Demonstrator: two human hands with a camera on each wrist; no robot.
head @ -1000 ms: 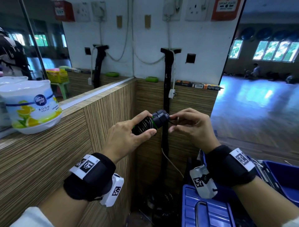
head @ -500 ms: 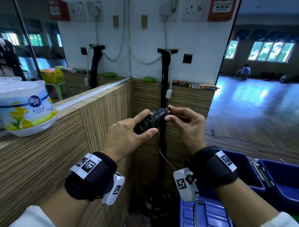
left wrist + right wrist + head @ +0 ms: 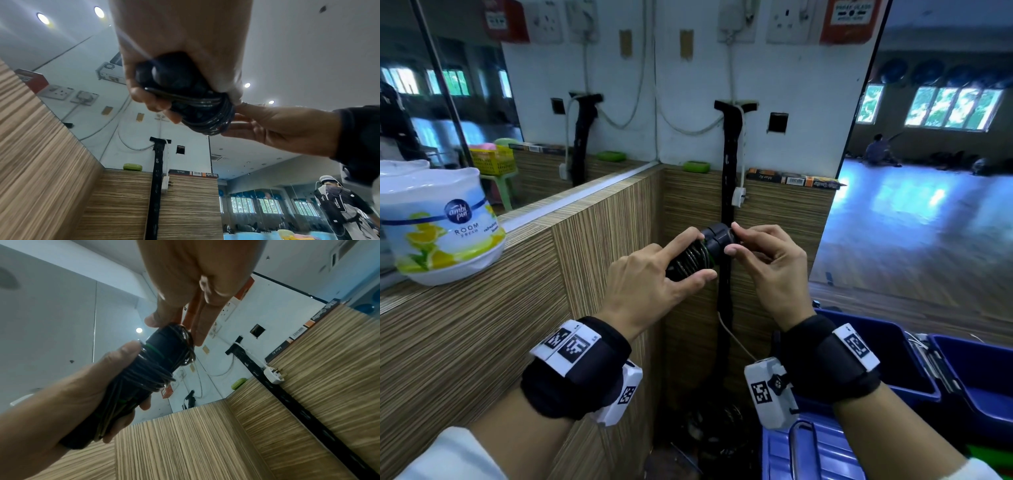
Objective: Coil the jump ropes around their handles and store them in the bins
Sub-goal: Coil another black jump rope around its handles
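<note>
A pair of black jump rope handles with green rings is held at chest height, thin dark rope wound round them. My left hand grips the bundle by its lower half, thumb and forefinger along the coils; the left wrist view shows the handle ends inside that fist. My right hand pinches the rope at the top end of the handles, thumb and fingertips on the last loops. Blue bins stand on the floor at lower right, below my right wrist.
A wood-grain counter runs along the left and wraps the corner ahead, with an air freshener tub on its ledge. A black strap and a white plug hang on the panel behind my hands. A blue lid lies below.
My right hand has moved from beside the handle tip to over it, working the rope's last loops. Both hands rose slightly in the view. The left grip is unchanged.
</note>
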